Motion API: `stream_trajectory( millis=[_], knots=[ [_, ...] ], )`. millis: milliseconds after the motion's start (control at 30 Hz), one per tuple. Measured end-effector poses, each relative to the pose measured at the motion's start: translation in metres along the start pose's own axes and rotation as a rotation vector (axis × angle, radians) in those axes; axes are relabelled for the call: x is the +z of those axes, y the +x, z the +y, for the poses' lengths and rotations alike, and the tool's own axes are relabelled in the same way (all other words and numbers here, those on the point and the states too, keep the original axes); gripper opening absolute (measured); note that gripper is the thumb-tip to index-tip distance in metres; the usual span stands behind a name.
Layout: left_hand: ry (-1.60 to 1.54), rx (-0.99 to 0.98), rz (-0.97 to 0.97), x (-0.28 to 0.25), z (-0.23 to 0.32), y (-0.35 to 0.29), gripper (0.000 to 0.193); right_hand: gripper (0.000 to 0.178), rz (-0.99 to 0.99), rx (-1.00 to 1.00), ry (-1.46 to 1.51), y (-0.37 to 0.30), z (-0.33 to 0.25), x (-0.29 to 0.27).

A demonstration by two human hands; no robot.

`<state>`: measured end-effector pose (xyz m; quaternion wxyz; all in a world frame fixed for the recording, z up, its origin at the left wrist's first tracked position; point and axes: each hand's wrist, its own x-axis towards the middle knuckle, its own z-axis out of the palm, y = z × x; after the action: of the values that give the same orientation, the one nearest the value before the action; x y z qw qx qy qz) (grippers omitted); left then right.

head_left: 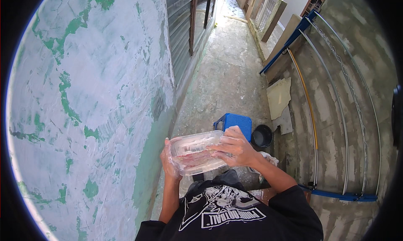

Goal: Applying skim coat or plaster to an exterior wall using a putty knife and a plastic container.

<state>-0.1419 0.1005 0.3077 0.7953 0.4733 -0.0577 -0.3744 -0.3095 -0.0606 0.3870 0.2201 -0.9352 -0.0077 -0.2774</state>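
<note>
A clear plastic container, rectangular with rounded corners, is held tilted in front of my body. White paste smears its inside, and a reddish tint shows through the bottom. My left hand grips its left end, with the fingers along the outer side. Over the right end is my right hand, its fingers curled and reaching across the rim into the container. Whatever those fingers hold, if anything, is hidden. Both hands carry white smears. To the left stands a wall with white coating spread patchily over green paint.
A blue plastic stool and a black bucket stand on the concrete floor just ahead. A blue-framed drying rack leans along the right wall. Broken board pieces rest beside it. Louvred windows line the left side farther on.
</note>
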Motion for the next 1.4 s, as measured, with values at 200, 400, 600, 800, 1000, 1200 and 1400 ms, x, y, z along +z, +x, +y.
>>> stream_trajectory(
  millis=[200, 400, 600, 800, 1000, 1200, 1400],
  knots=[
    [0.088, 0.031, 0.01, 0.0, -0.006, -0.002, 0.057, 0.036, 0.091, 0.003, -0.056, 0.003, 0.009, -0.002],
    [0.022, -0.016, 0.006, 0.005, 0.001, -0.007, 0.056, 0.035, 0.059, 0.006, -0.059, -0.003, 0.008, 0.009],
    [0.025, -0.017, 0.027, -0.004, -0.008, -0.001, 0.057, 0.037, 0.136, -0.03, -0.025, -0.004, 0.0, -0.001],
    [0.072, -0.008, 0.019, 0.008, -0.004, -0.006, 0.056, 0.036, -0.016, -0.016, -0.085, -0.011, 0.006, 0.004],
    [0.02, 0.024, -0.011, 0.001, -0.016, -0.005, 0.057, 0.035, 0.138, 0.042, -0.105, -0.008, 0.005, -0.005],
    [0.012, -0.047, 0.04, 0.004, -0.012, -0.004, 0.055, 0.036, 0.0, 0.004, -0.005, -0.015, 0.001, 0.001],
    [0.031, -0.042, 0.005, 0.007, -0.009, -0.005, 0.056, 0.037, 0.018, 0.023, -0.009, -0.017, 0.004, -0.002]
  ],
)
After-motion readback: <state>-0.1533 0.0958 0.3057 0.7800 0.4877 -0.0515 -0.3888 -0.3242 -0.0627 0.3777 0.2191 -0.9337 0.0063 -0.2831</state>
